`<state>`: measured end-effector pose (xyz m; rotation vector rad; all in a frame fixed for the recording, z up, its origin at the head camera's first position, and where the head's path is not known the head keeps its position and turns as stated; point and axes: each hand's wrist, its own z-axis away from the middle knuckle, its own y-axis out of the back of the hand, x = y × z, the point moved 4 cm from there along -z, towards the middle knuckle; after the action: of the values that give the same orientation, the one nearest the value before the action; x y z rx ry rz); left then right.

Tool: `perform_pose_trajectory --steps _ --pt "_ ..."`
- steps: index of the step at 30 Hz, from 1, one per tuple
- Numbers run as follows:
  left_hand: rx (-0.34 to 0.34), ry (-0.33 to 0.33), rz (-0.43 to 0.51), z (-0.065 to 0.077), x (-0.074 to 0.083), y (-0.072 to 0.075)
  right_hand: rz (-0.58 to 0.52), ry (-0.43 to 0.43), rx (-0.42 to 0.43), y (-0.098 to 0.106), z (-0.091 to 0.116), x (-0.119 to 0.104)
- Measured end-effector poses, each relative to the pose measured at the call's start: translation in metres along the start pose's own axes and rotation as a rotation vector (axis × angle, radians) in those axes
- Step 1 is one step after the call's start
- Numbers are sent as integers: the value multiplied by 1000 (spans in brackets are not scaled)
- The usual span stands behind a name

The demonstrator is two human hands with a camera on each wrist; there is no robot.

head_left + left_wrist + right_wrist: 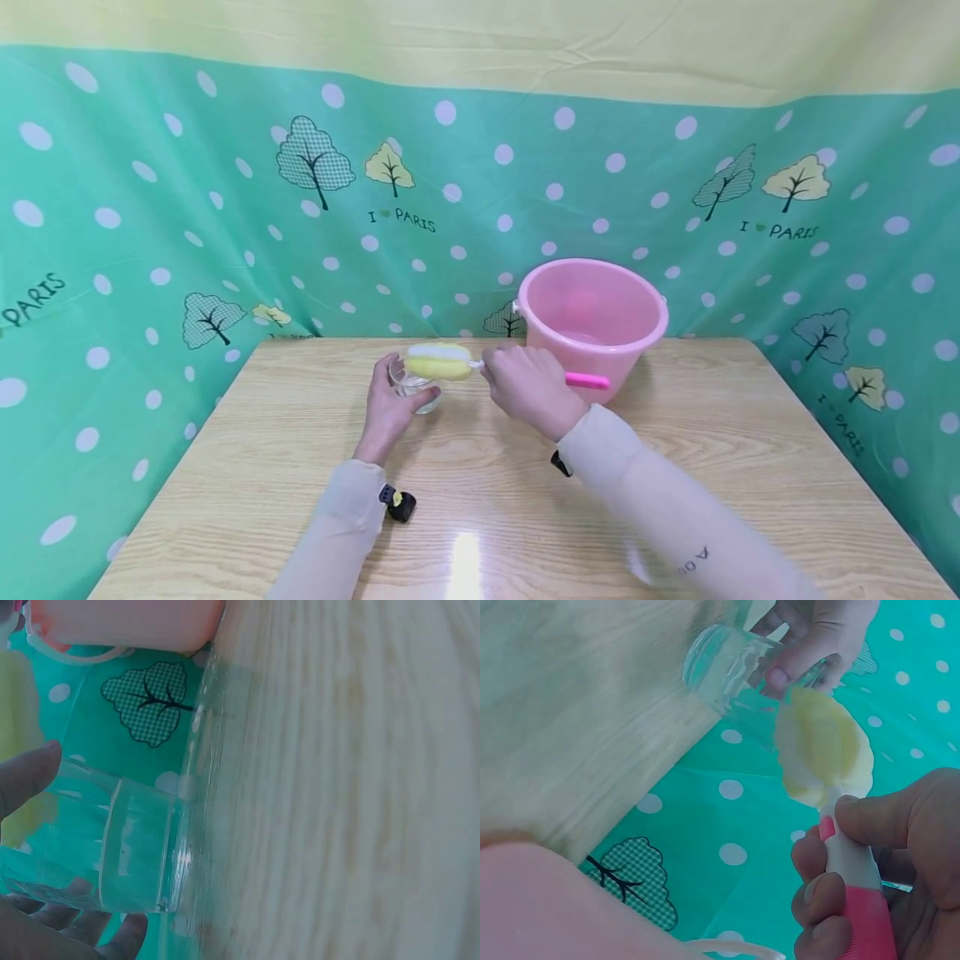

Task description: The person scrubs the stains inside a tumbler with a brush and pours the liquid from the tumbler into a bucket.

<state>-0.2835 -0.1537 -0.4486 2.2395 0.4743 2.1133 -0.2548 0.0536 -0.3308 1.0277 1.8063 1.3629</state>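
A clear drinking glass [428, 407] is held in my left hand [390, 412], with the thumb on one side and the fingers round the other. My right hand [532, 387] grips the pink and white handle [866, 915] of a sponge brush [438, 367]. The brush's yellow and white sponge head [825, 746] is at the mouth of the glass, above its rim in the head view. In the left wrist view the lower part of the glass [142, 847] shows. Whether its base touches the table I cannot tell.
A pink bucket [555, 343] stands at the back of the wooden table [300, 467], just beyond my right hand. A green dotted curtain [465, 192] hangs behind and at both sides. Beside my right forearm is a pale, unclear shape [637, 560].
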Motion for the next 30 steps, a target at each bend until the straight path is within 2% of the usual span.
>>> perform_pose_trajectory --steps 5,14,20,30 --pt "-15 8 11 1 0 -1 129 48 -39 4 -13 -5" --pt "-22 11 -6 2 1 -2 342 188 -26 14 -27 -18" --pt "-33 26 -39 1 0 -2 422 275 -19 17 -35 -24" --pt "-43 38 -32 2 1 0 658 398 77 17 -50 -42"
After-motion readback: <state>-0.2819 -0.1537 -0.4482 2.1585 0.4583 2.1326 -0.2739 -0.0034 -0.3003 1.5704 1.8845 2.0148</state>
